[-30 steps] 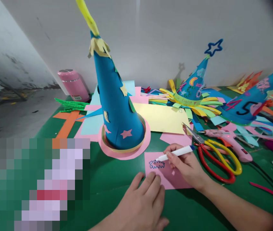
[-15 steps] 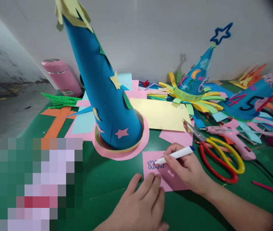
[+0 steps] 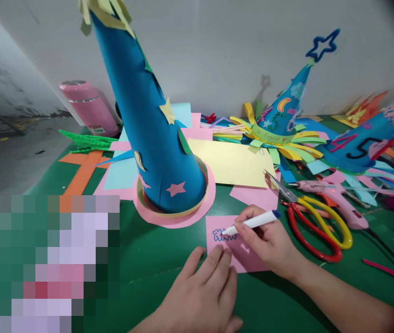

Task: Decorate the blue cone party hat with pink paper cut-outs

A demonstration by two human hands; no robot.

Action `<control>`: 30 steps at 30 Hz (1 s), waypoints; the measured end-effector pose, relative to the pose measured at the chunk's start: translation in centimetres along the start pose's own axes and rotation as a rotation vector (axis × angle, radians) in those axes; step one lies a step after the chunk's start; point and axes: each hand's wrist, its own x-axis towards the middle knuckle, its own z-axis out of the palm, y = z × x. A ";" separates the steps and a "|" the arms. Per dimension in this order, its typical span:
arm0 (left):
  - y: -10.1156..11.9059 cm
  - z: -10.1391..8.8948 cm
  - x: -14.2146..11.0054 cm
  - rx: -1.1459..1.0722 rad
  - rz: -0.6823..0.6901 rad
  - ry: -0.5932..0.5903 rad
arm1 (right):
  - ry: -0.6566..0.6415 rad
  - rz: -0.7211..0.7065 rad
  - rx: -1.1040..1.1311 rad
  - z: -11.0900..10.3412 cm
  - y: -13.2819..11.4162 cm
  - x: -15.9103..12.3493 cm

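Note:
My right hand (image 3: 269, 243) grips a white marker (image 3: 254, 221) with a dark blue end, its tip on a pink paper square (image 3: 252, 263). Beneath the tip is a small wavy outline drawn in blue. Fingers spread, my left hand (image 3: 204, 286) rests flat over the paper's lower left edge and the green table. Just beyond the hands stands a tall blue paper cone hat (image 3: 155, 125) with a pink brim, stuck-on stars and a pale yellow fringe at its tip. Scissors (image 3: 308, 217) with red and yellow handles lie right of my right hand.
A pink hot glue gun (image 3: 346, 199) lies behind the scissors. Two decorated cone hats, one star-topped (image 3: 285, 108), one numbered (image 3: 363, 143), stand at the right. A pink bottle (image 3: 89, 108) stands back left near green pipe cleaners (image 3: 89, 141). Yellow paper (image 3: 235, 162) lies mid-table. The lower left is pixelated.
The marker tip has shifted very slightly over the blue outline, where a little more ink shows. My left hand stays put on the paper. The view has tilted a touch.

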 end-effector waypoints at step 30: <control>0.1 -0.5 0.2 -0.015 -0.008 -0.070 | -0.013 0.031 -0.025 0.0 -0.3 0.2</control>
